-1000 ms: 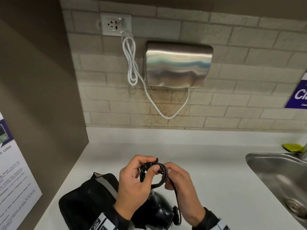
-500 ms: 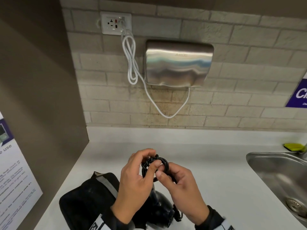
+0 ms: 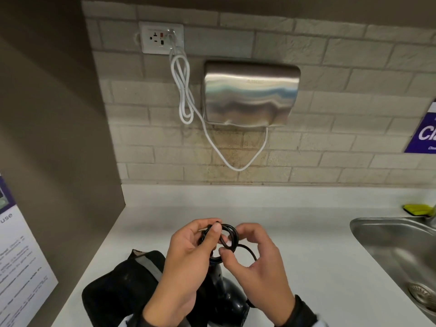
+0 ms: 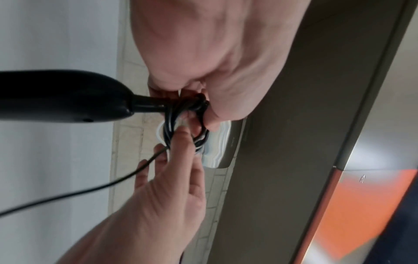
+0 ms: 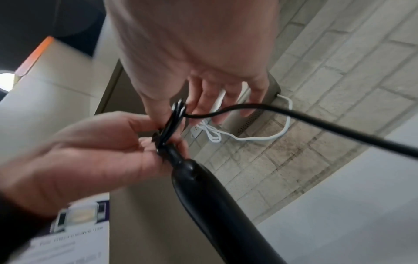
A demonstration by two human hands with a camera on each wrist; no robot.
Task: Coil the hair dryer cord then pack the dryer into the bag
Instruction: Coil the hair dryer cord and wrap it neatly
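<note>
A small coil of black cord (image 3: 232,233) is held above the white counter (image 3: 306,256) between both hands. My left hand (image 3: 212,232) pinches the coil's left side with thumb on top (image 4: 204,114). My right hand (image 3: 225,250) pinches its lower right edge with thumb and forefinger, other fingers spread (image 5: 181,109). A loose strand (image 3: 250,252) curves off beneath the right fingers (image 5: 316,121). The black hair dryer (image 3: 227,296) hangs under the coil by its handle (image 4: 63,96) (image 5: 214,205). The black bag (image 3: 122,286) lies at lower left, partly behind my left forearm.
A steel sink (image 3: 396,246) is set into the counter at right, with a yellow-green sponge (image 3: 416,208) behind it. On the brick wall hang a steel hand dryer (image 3: 250,93), its white cable (image 3: 186,95) and a socket (image 3: 161,37). A brown panel (image 3: 59,138) closes the left side.
The right hand has brought the trailing strand up from beside its wrist to the coil and spread its outer fingers. The left hand keeps its pinch; the coil sits slightly higher.
</note>
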